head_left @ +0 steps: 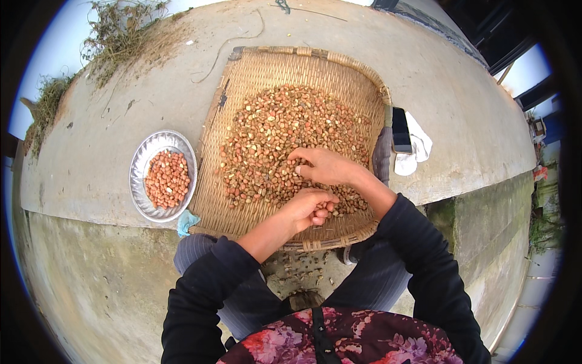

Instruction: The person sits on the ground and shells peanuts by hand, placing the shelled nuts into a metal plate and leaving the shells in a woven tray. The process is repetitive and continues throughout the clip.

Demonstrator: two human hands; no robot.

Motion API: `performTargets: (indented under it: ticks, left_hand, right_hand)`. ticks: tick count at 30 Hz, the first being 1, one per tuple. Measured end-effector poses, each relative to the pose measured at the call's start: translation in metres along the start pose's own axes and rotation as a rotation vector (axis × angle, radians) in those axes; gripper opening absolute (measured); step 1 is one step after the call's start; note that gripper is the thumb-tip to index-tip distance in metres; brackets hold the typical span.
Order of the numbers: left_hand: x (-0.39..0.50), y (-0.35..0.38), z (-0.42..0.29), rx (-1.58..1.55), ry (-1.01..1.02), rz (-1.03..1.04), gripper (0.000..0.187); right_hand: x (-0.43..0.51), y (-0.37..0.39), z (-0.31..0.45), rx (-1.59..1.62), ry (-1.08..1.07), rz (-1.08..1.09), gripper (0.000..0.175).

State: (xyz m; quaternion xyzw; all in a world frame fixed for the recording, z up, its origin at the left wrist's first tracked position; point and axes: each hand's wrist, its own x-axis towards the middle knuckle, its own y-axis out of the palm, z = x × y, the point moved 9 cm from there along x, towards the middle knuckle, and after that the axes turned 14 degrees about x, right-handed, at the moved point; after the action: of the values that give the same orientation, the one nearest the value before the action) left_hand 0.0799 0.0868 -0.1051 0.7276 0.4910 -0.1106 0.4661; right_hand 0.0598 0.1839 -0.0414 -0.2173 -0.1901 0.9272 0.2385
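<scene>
A wide woven bamboo basket [273,68] lies before me, bearing a broad heap of shelled peanuts [291,118], reddish, brown and pale. Low over the near part of the heap, my left hand [311,209] is curled, palm turned up, around several peanuts. Above and to its right, my right hand [320,167] reaches over the heap with thumb and forefinger apart and touches or nearly touches the peanuts; whether it pinches one cannot be told. Left of the basket stands a shiny metal dish [136,182] holding reddish peanuts [167,179].
A dark smartphone [401,129] and a white cloth [420,141] lie against the basket's right rim. A light blue plastic scrap [186,222] is at its near left corner. Dried plants [120,36] lie at the upper left. Bits of debris [309,269] litter the ground between my legs.
</scene>
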Motion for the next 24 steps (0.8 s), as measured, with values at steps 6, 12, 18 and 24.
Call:
performTargets:
  ticks: [6,12,18,24]
  left_hand:
    - [0.002,-0.009,-0.006,-0.059,0.083,-0.062,0.017]
    - [-0.001,-0.014,-0.013,-0.086,0.131,-0.142,0.018]
    - [0.0,-0.014,-0.006,-0.053,0.08,-0.113,0.02]
    - [0.001,-0.017,-0.004,-0.046,0.052,-0.138,0.026]
  right_hand:
    - [0.001,-0.024,-0.028,0.414,0.079,-0.11,0.028]
    - [-0.012,-0.091,-0.084,0.266,0.164,-0.456,0.019]
    - [-0.003,-0.072,-0.067,0.153,0.092,-0.383,0.015]
    - [0.011,-0.025,0.005,-0.06,-0.248,-0.327,0.018]
